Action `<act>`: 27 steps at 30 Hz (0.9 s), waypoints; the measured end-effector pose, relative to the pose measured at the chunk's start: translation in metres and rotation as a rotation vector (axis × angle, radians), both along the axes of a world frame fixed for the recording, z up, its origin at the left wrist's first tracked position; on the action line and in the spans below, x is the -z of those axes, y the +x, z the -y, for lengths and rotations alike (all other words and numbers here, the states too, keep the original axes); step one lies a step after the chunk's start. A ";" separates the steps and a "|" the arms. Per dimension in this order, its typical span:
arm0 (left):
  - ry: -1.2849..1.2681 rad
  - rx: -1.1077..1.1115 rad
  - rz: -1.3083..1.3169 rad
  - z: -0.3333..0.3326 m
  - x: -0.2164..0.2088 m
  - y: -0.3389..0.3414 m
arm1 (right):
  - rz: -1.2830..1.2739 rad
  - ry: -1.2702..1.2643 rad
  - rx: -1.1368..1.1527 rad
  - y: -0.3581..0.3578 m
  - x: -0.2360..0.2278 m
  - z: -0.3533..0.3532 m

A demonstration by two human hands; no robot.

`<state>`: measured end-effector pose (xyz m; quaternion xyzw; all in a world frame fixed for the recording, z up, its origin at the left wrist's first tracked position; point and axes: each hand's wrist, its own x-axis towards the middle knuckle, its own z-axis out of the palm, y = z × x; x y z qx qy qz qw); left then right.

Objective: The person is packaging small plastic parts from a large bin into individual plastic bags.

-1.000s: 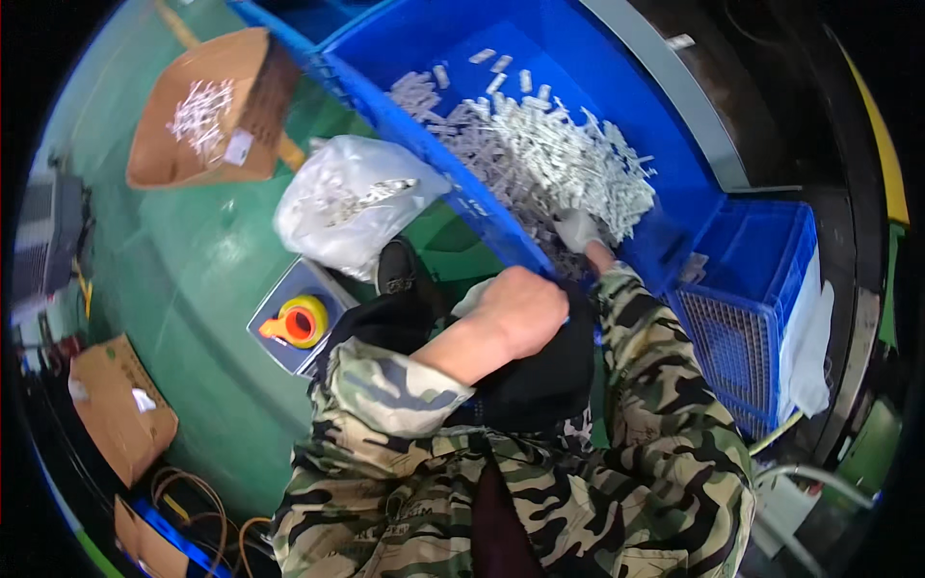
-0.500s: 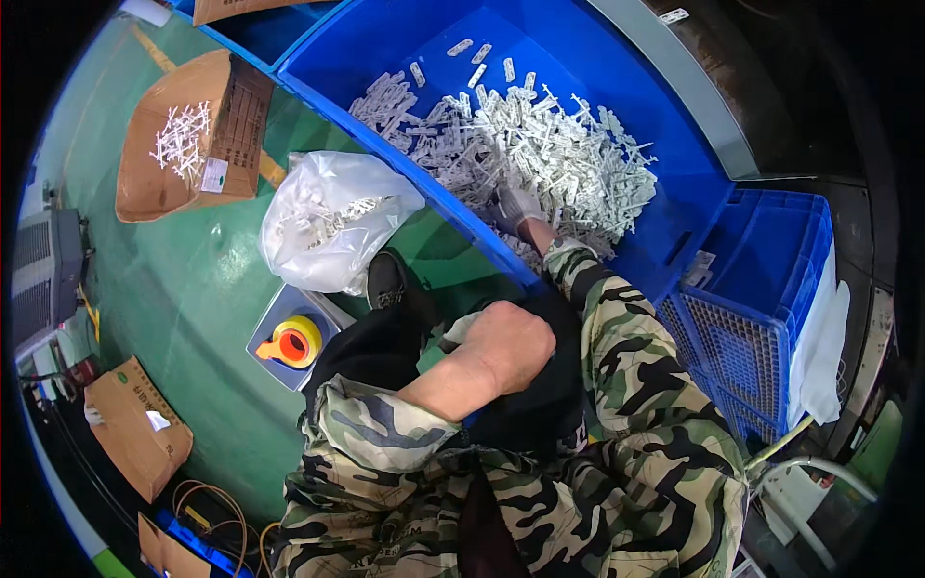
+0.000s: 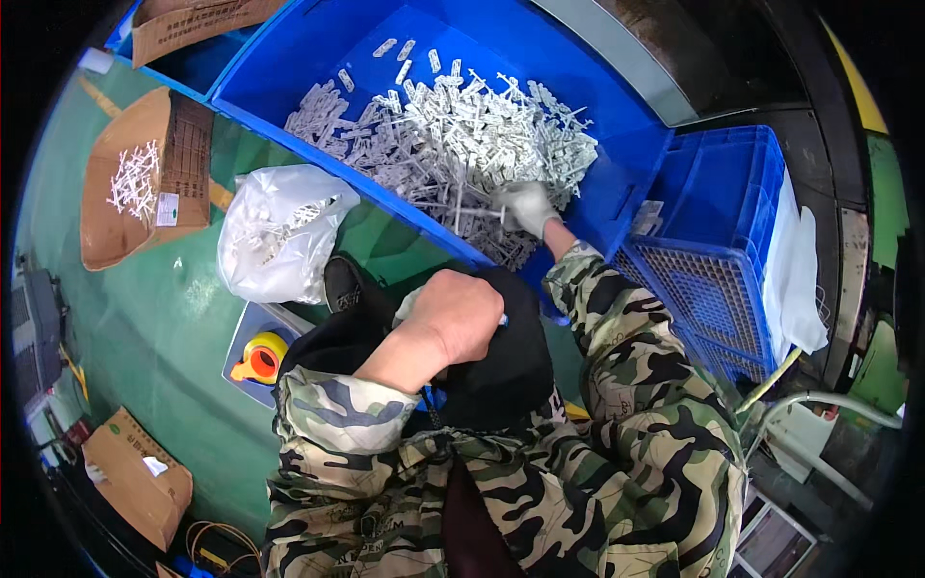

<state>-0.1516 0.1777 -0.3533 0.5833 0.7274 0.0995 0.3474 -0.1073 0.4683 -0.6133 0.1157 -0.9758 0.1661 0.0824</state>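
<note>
My right hand (image 3: pixel 528 207), in a whitish glove, is raised over the near right side of a pile of white plastic parts (image 3: pixel 482 130) in a large blue bin (image 3: pixel 371 197). A thin white plastic part (image 3: pixel 474 210) sticks out leftward from its pinched fingers, a little smeared by motion. My left hand (image 3: pixel 453 318) is bare and closed in a fist above my lap. A small blue bit shows at its right edge and something whitish at its left; what it grips is hidden.
Left of the bin, a white plastic bag (image 3: pixel 279 231) of parts stands on the green floor, beyond it a cardboard box (image 3: pixel 111 231) with white pieces. An orange-yellow tape dispenser (image 3: pixel 260 358) rests on a small box nearby. Blue crates (image 3: pixel 708 193) stand at right.
My right hand has lifted out of the pile, now with a white plastic part in its fingers. My left hand remains a fist over my lap. The whole view has shifted.
</note>
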 end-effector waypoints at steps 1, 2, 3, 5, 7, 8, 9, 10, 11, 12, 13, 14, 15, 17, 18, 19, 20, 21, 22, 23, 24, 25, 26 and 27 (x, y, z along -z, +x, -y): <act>-0.044 -0.057 -0.027 0.023 0.009 -0.002 | 0.233 -0.654 0.490 -0.026 -0.016 0.043; -0.046 -0.061 -0.024 0.023 0.007 0.000 | 0.484 -1.237 1.034 -0.027 -0.036 0.048; -0.046 -0.065 -0.029 0.023 0.006 -0.001 | 0.472 -1.149 0.968 -0.024 -0.014 0.026; -0.004 -0.043 -0.026 0.014 0.002 0.002 | 0.563 -0.726 0.923 -0.004 -0.007 -0.028; -0.011 -0.037 -0.026 0.015 0.006 0.002 | 0.595 -0.572 0.891 -0.001 -0.003 -0.034; 0.004 -0.030 -0.012 0.010 0.012 0.004 | 0.598 -0.258 0.944 0.008 -0.001 -0.044; -0.012 -0.041 -0.022 0.016 0.007 0.001 | 0.593 0.021 0.944 -0.001 0.002 -0.032; -0.008 -0.040 -0.024 0.017 0.007 0.000 | 0.595 0.020 0.938 -0.002 0.002 -0.028; -0.009 -0.044 -0.022 0.017 0.008 -0.001 | 0.592 0.095 0.912 0.000 0.002 -0.024; -0.002 -0.045 -0.014 0.015 0.009 -0.001 | 0.588 0.171 0.888 0.000 0.002 -0.022; 0.011 -0.043 -0.002 0.013 0.010 -0.001 | 0.695 0.261 0.849 -0.001 -0.002 -0.025; -0.006 -0.057 0.000 0.018 0.012 -0.002 | 0.701 0.251 0.829 -0.012 -0.009 -0.010; -0.044 -0.085 0.005 0.030 0.014 -0.005 | 0.819 0.144 0.711 -0.030 -0.018 0.021; -0.027 -0.085 0.019 0.025 0.008 -0.006 | 0.834 0.079 0.698 -0.030 -0.020 0.014; -0.011 -0.061 0.041 0.017 0.005 -0.006 | 0.830 0.100 0.720 -0.025 -0.015 -0.012; -0.032 -0.054 0.061 0.016 0.004 -0.007 | 0.849 0.096 0.744 -0.028 -0.009 -0.012; -0.045 -0.062 0.065 0.017 0.003 -0.009 | 0.868 0.089 0.764 -0.033 -0.003 -0.009; -0.075 -0.068 0.075 0.018 0.003 -0.010 | 0.933 0.121 0.758 -0.039 0.006 -0.002; -0.108 -0.075 0.086 0.020 0.004 -0.011 | 0.941 0.110 0.740 -0.040 0.014 0.006; -0.129 -0.092 0.089 0.024 0.006 -0.011 | 0.935 0.119 0.725 -0.044 0.021 0.020; -0.158 -0.090 0.090 0.029 0.008 -0.011 | 0.930 0.127 0.709 -0.047 0.028 0.034; -0.090 -0.043 0.083 0.012 -0.001 -0.013 | 0.919 0.199 0.687 -0.037 0.035 -0.020; -0.016 -0.012 0.080 -0.005 -0.010 -0.014 | 0.894 0.252 0.749 -0.014 0.030 -0.080; -0.047 -0.032 0.083 0.001 -0.006 -0.013 | 0.879 0.298 0.605 -0.017 0.035 -0.059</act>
